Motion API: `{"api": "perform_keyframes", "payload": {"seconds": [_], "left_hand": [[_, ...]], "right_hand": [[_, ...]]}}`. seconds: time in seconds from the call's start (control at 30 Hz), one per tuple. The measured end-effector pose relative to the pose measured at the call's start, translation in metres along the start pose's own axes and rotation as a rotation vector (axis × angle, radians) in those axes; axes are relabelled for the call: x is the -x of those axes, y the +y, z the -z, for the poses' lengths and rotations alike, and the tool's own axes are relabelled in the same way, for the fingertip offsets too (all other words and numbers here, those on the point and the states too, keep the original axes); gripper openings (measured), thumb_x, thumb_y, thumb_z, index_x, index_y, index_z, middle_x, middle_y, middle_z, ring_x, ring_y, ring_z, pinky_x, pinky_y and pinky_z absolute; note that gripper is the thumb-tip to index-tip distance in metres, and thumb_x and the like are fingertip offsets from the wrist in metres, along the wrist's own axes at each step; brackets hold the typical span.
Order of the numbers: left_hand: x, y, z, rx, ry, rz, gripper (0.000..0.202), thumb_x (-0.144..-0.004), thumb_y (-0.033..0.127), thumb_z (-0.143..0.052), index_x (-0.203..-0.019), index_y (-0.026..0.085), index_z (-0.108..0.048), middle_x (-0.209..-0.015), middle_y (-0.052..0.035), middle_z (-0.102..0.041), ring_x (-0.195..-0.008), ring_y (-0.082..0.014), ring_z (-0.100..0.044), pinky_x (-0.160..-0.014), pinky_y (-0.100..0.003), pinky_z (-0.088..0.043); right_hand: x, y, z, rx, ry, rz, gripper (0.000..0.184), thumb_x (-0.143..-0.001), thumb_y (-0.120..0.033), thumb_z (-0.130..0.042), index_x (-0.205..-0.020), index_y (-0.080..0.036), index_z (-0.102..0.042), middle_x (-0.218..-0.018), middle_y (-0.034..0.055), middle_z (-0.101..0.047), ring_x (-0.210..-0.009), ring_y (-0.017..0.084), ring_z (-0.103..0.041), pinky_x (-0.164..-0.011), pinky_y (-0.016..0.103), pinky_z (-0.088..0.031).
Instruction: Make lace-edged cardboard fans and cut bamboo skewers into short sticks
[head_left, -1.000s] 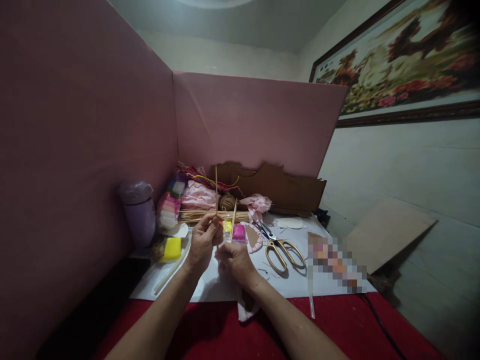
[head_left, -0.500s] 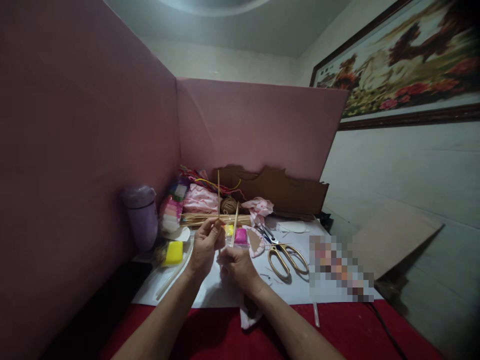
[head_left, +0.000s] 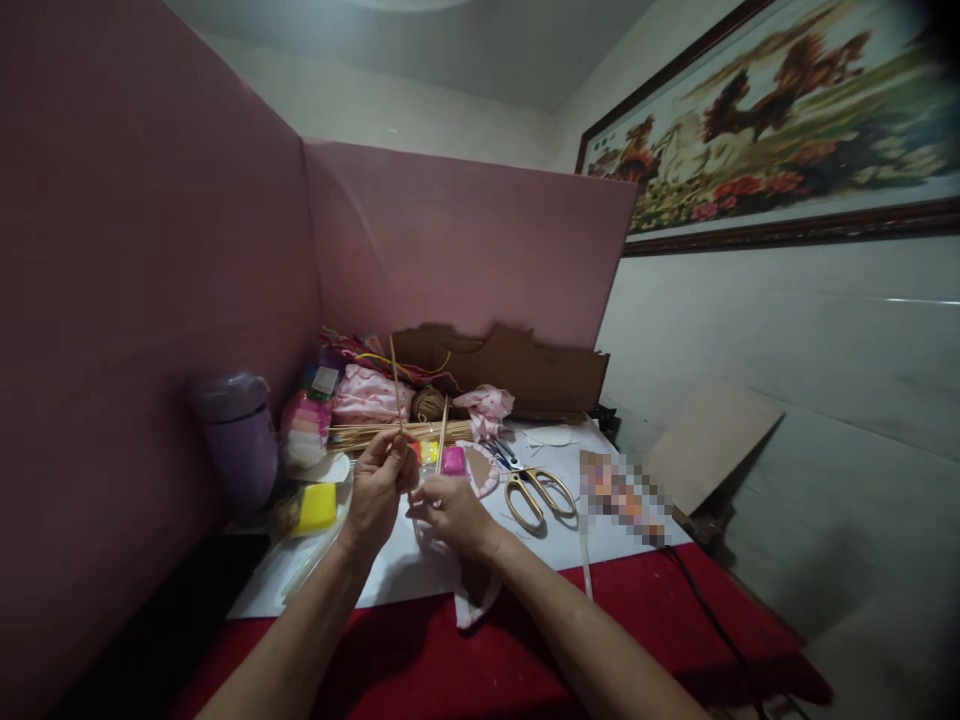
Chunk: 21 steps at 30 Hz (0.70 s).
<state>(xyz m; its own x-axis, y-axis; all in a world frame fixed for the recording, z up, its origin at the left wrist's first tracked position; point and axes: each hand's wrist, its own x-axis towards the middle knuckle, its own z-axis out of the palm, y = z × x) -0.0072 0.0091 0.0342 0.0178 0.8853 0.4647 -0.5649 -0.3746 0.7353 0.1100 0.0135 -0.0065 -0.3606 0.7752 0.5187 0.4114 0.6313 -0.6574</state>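
Note:
My left hand (head_left: 379,490) pinches a thin wooden stick (head_left: 396,385) that stands nearly upright, its top in front of the cardboard. Just right of it and slightly lower, my right hand (head_left: 457,510) is closed by the stick's lower end. More thin wooden sticks (head_left: 443,430) rise from my right hand; its fingertips are partly hidden. Behind the hands lie a magenta packet (head_left: 453,461) and a yellow packet (head_left: 429,452). A bundle of wooden sticks (head_left: 352,437) lies farther back. Beneath my right forearm, a white-edged piece (head_left: 469,610) overhangs the paper's front edge.
Gold-handled scissors (head_left: 536,495) lie to the right, near a round cardboard piece with a pink-white rim (head_left: 486,470). A purple cup (head_left: 238,450) and a yellow block (head_left: 317,508) stand left. Twine (head_left: 429,404) and torn cardboard (head_left: 517,370) are at the back. Pink panels enclose two sides.
The whole view has shifted, so things appear farther left and slightly higher. Both hands keep nearly the same pose, with the stick still in my left hand.

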Motion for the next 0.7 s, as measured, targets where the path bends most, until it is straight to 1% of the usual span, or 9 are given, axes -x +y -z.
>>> {"api": "perform_keyframes", "payload": {"seconds": [0.07, 0.13, 0.2, 0.27, 0.3, 0.37, 0.5, 0.6, 0.7], "left_hand": [[0.0, 0.001, 0.0, 0.007, -0.012, 0.005, 0.012, -0.078, 0.029, -0.062, -0.079, 0.018, -0.058, -0.049, 0.0083, -0.029, -0.042, -0.0039, -0.027, -0.041, -0.016, -0.022], [0.0, 0.001, 0.0, 0.017, -0.018, 0.012, 0.012, -0.077, 0.03, -0.062, -0.079, 0.018, -0.058, -0.048, 0.0085, -0.028, -0.042, -0.004, -0.028, -0.042, -0.016, -0.023], [0.001, 0.0, -0.001, 0.027, -0.02, 0.019, 0.013, -0.076, 0.03, -0.063, -0.079, 0.018, -0.058, -0.048, 0.0086, -0.028, -0.042, -0.0042, -0.028, -0.042, -0.016, -0.023], [0.001, 0.001, -0.001, 0.04, -0.017, 0.021, 0.013, -0.076, 0.03, -0.064, -0.078, 0.018, -0.058, -0.047, 0.0085, -0.028, -0.042, -0.0043, -0.028, -0.042, -0.016, -0.023], [0.001, 0.001, -0.001, 0.048, -0.013, 0.022, 0.013, -0.076, 0.03, -0.064, -0.078, 0.018, -0.058, -0.047, 0.0084, -0.028, -0.042, -0.0043, -0.028, -0.041, -0.016, -0.023], [0.001, 0.003, 0.0, 0.068, -0.001, 0.023, 0.013, -0.077, 0.03, -0.063, -0.078, 0.018, -0.058, -0.048, 0.0083, -0.029, -0.042, -0.0042, -0.028, -0.041, -0.016, -0.023], [0.0, 0.009, 0.002, 0.089, 0.021, 0.011, 0.013, -0.078, 0.03, -0.062, -0.078, 0.018, -0.057, -0.047, 0.0087, -0.028, -0.041, -0.0037, -0.027, -0.041, -0.015, -0.024], [0.0, 0.011, 0.002, 0.07, 0.035, 0.01, 0.013, -0.077, 0.03, -0.062, -0.078, 0.017, -0.057, -0.047, 0.0091, -0.027, -0.04, -0.0032, -0.026, -0.039, -0.014, -0.022], [0.001, 0.012, 0.0, 0.029, 0.032, 0.039, 0.016, -0.076, 0.031, -0.063, -0.078, 0.016, -0.057, -0.047, 0.0095, -0.027, -0.039, -0.0022, -0.024, -0.037, -0.013, -0.019]], "right_hand": [[-0.005, -0.007, 0.022, 0.137, 0.017, 0.013, 0.012, -0.079, -0.02, -0.058, -0.076, -0.018, -0.069, -0.077, 0.0021, -0.067, -0.072, 0.013, -0.057, -0.067, 0.022, -0.04], [-0.008, -0.012, 0.05, 0.283, 0.021, -0.082, 0.02, -0.083, -0.025, -0.053, -0.073, -0.018, -0.069, -0.074, 0.0027, -0.068, -0.072, 0.014, -0.058, -0.066, 0.023, -0.039], [-0.006, -0.01, 0.08, 0.492, -0.071, -0.241, 0.027, -0.085, -0.028, -0.049, -0.068, -0.018, -0.068, -0.071, 0.0043, -0.067, -0.071, 0.016, -0.059, -0.063, 0.023, -0.037], [0.002, -0.002, 0.104, 0.736, -0.144, -0.458, 0.029, -0.086, -0.03, -0.045, -0.075, -0.017, -0.068, -0.082, 0.0075, -0.068, -0.081, 0.018, -0.06, -0.066, 0.025, -0.037], [0.009, 0.004, 0.112, 0.778, -0.152, -0.521, 0.028, -0.085, -0.03, -0.046, -0.078, -0.015, -0.067, -0.088, 0.0113, -0.067, -0.085, 0.02, -0.06, -0.067, 0.026, -0.037], [0.022, 0.017, 0.12, 0.817, -0.174, -0.601, 0.026, -0.08, -0.034, -0.054, -0.086, -0.011, -0.064, -0.094, 0.0159, -0.065, -0.088, 0.023, -0.06, -0.066, 0.027, -0.037], [0.041, 0.037, 0.115, 0.869, -0.195, -0.684, 0.039, -0.074, -0.034, -0.059, -0.104, -0.01, -0.054, -0.102, 0.0171, -0.062, -0.091, 0.024, -0.061, -0.065, 0.026, -0.038], [0.039, 0.039, 0.112, 0.915, -0.233, -0.703, 0.037, -0.074, -0.021, -0.056, -0.108, -0.01, -0.049, -0.099, 0.0153, -0.064, -0.087, 0.022, -0.063, -0.06, 0.024, -0.037], [0.024, 0.027, 0.12, 0.989, -0.283, -0.683, 0.036, -0.073, -0.016, -0.053, -0.109, -0.012, -0.049, -0.098, 0.0144, -0.065, -0.087, 0.022, -0.063, -0.059, 0.024, -0.037]]}}
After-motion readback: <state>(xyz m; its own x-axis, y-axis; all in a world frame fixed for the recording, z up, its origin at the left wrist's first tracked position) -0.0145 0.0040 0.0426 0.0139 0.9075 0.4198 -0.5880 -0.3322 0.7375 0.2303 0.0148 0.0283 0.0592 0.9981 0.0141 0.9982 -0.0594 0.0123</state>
